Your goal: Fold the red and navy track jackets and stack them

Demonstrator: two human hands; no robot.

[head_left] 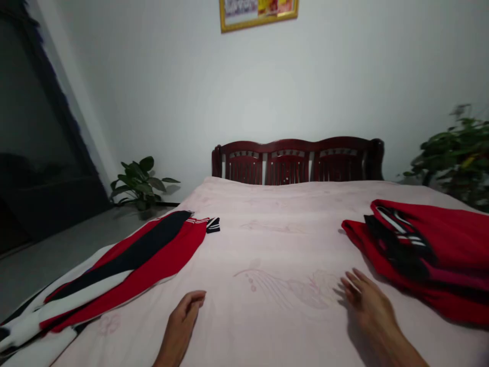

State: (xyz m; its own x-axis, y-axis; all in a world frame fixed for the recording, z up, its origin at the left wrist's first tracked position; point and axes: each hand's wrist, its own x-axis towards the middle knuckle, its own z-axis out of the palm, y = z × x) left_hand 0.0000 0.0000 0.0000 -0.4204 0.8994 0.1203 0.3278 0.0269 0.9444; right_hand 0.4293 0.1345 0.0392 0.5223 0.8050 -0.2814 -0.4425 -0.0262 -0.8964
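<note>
My left hand (186, 312) is over the near part of the pale pink bedsheet (282, 244), its fingers loosely bent and holding nothing I can see. To its left a red, black and white jacket (153, 260) lies stretched out along the bed's side, with a striped cuff or collar at its far end. My right hand (364, 295) hovers above the sheet with its fingers apart and no object in it. Just right of it rests a pile of folded red clothes (454, 239) with black and white striped trim; hand and pile look slightly apart.
A dark wooden headboard (286, 160) stands at the bed's far end against a white wall. One potted plant (141, 183) sits on the floor at left, another leafy plant (458, 158) at right. A gold-framed picture (260, 20) hangs above.
</note>
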